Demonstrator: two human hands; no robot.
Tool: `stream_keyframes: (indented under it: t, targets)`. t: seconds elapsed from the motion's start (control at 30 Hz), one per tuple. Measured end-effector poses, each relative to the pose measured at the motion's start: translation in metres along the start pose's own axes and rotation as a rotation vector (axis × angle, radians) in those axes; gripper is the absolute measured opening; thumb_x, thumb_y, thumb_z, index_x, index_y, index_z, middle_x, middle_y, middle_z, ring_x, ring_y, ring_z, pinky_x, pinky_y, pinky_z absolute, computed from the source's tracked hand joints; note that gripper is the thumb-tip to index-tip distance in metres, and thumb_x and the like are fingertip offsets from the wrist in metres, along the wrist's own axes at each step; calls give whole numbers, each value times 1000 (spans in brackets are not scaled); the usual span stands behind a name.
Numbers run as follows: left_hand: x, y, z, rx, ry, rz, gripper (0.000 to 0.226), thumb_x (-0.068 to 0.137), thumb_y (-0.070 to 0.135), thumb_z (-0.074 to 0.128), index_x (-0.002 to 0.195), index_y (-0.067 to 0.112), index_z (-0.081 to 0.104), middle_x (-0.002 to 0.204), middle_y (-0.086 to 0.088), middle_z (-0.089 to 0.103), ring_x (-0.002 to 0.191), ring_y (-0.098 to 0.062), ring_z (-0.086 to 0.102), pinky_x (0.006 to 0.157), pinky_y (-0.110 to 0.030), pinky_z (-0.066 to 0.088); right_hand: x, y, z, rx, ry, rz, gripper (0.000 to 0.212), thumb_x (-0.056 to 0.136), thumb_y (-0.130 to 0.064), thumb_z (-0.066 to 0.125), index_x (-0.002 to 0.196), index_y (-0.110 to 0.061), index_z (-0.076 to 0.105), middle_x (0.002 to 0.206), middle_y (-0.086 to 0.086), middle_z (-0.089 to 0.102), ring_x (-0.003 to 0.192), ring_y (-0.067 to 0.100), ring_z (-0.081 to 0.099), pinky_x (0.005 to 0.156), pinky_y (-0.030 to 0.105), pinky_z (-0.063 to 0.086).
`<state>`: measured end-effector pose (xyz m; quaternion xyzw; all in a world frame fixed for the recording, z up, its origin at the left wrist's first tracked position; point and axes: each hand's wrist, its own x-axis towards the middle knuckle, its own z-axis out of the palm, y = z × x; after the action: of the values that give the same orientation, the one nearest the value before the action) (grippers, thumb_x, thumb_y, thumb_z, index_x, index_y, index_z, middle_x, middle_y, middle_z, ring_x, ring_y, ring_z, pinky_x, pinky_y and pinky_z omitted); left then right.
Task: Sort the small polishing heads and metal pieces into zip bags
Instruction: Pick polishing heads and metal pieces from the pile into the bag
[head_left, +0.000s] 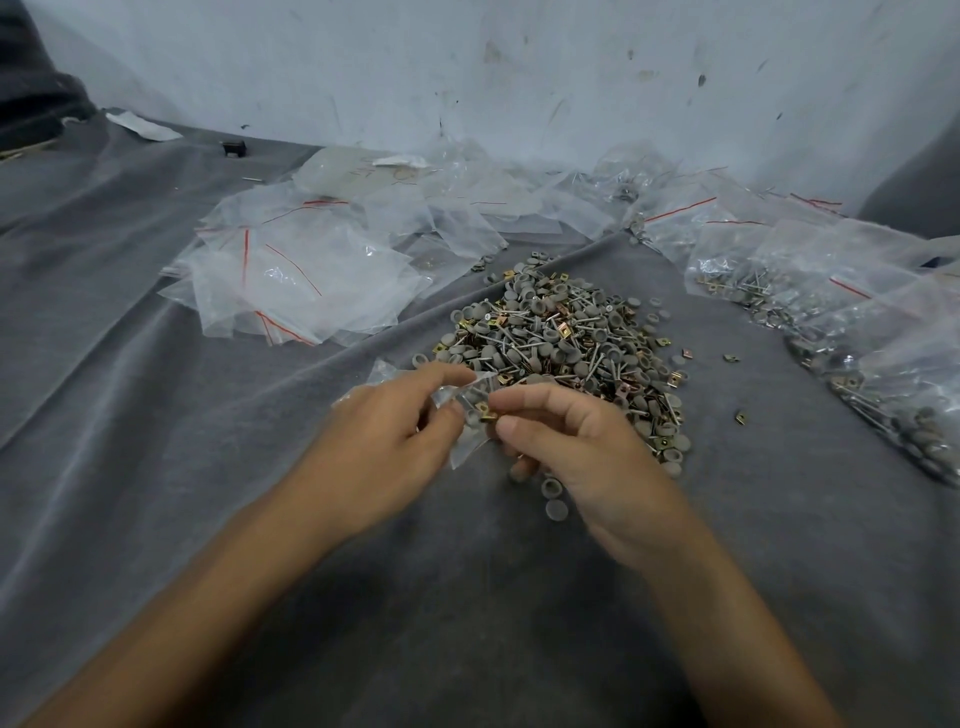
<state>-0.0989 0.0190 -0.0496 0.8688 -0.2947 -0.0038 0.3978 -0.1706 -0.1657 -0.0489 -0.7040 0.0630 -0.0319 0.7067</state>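
Note:
A heap of grey polishing heads, thin metal pins and small brass clips (569, 338) lies on the grey cloth (156, 467) ahead of me. My left hand (395, 436) pinches a small clear zip bag (470, 415) at its mouth, just in front of the heap. My right hand (566, 441) has its fingers curled, and its fingertips pinch small pieces at the bag's opening. A brass clip and a grey head show between the two hands. A few loose grey heads (556, 506) lie under my right palm.
Empty zip bags with red strips (296, 270) are piled at the back left. Filled bags (831, 312) line the right side. A white wall (519, 67) rises behind. A small dark block (234, 148) sits far back left.

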Motion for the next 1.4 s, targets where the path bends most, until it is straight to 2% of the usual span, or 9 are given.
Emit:
stream_keyframes:
  t: [0.13,0.23,0.4,0.5,0.6,0.9,1.03,1.27,1.4]
  targets:
    - [1,2,-1,4,8,-7,30,103,33,50,129,42,59,71,14,69,69,-3,64,68,-35,52,2,0,6,48,-102,20,33,99,-1,57,122,-22,67,108,3,77,83,9,68,67,21,51]
    - [1,1,-2,0,13,-19,30,102,34,49,129,42,59,70,11,69,69,-4,63,72,-37,53,4,-3,0,84,-25,-17,31,100,0,55,115,-22,70,104,3,78,79,8,68,65,24,52]
    - [0,2,-3,-30,15,-20,30,102,36,48,130,42,59,67,3,67,65,-8,63,71,-41,54,4,4,-21,-684,211,-107,7,93,-27,70,89,-32,71,79,-15,70,72,-2,63,62,13,44]
    - [-1,1,-4,-49,16,-26,30,103,35,48,130,42,59,68,0,68,68,-11,65,73,-43,54,2,10,-22,-1071,185,-64,11,93,-40,65,85,-33,65,74,-15,64,71,-1,60,64,29,46]
    - [-1,1,-5,-49,19,-27,30,103,34,49,130,41,59,68,-1,68,69,-14,65,74,-43,54,3,9,-20,-1148,136,14,12,94,-43,63,88,-32,64,76,-13,66,74,2,63,73,36,53]
    - [-1,4,-4,-43,11,-25,31,103,34,49,131,41,59,68,0,67,64,-11,63,70,-44,54,1,12,-18,-1136,42,-79,7,90,-34,70,96,-31,68,97,-12,56,90,13,60,79,35,51]
    - [-1,2,-4,-30,11,-21,30,104,35,49,131,42,58,68,3,68,66,-9,63,72,-45,54,1,11,-20,-756,162,-96,10,90,-26,72,85,-32,66,82,-10,65,62,7,66,55,24,52]
    - [-1,0,0,-11,14,-2,27,103,35,49,127,44,58,67,4,68,65,-7,63,69,-38,53,-1,3,-1,-254,98,-52,19,91,-14,73,85,-32,71,74,-10,71,56,0,63,44,15,44]
    - [0,1,-1,-19,15,-12,28,102,36,50,129,41,59,68,6,68,66,-6,64,70,-40,54,-1,4,8,-207,53,-87,18,92,-15,73,100,-32,72,94,-9,77,74,4,70,45,8,41]
